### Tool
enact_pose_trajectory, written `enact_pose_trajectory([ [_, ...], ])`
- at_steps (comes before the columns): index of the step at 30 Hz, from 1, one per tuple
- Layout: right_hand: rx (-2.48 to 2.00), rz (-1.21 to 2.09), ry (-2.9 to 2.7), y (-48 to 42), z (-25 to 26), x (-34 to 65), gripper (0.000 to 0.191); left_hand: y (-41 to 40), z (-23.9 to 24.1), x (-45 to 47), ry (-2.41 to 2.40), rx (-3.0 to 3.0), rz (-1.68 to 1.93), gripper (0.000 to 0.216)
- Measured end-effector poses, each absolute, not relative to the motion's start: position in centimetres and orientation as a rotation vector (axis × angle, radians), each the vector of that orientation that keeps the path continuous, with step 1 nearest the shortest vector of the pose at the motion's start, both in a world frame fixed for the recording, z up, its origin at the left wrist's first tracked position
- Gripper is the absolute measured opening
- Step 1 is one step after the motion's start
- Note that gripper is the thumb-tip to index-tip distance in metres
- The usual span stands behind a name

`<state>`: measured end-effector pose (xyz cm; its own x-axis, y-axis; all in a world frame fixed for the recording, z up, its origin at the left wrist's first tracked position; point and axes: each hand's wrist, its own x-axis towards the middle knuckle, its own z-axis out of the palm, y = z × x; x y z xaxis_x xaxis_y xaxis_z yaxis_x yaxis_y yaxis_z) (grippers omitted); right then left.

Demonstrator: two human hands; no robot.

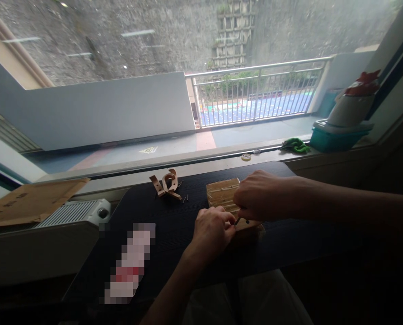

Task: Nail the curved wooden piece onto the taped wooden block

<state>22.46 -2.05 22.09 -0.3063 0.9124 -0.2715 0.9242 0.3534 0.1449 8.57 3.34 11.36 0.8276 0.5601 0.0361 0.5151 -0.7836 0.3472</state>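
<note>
A light wooden block [218, 192] with raised strips across its top lies on the dark table. My right hand [262, 194] is closed above its right part, the fingers curled round something hidden in the grip. Between the two hands a thin metal rod [237, 221] slants down; its kind is too small to tell. My left hand [215, 230] pinches at the lower end of this rod, by the block's near edge. A dark round spot, perhaps a hole, shows on the block below my right hand. Farther back lie curved wooden pieces [169, 183] with small screws [185, 198] beside them.
A blurred-out pinkish strip [132, 262] lies on the table [174, 234] at left. Along the window sill are a green cloth [294, 145], a roll of tape [246, 157] and a teal box [339, 137] bearing a white and red container. Cardboard [28, 201] rests over a radiator [76, 213].
</note>
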Motion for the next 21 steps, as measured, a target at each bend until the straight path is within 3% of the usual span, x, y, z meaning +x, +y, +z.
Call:
enact_pose_trajectory([
  [21, 1.315, 0.006, 2.471, -1.3, 21.5, 21.1, 0.014, 3.3, 10.9, 8.7, 0.841, 2.715, 0.248, 0.015],
])
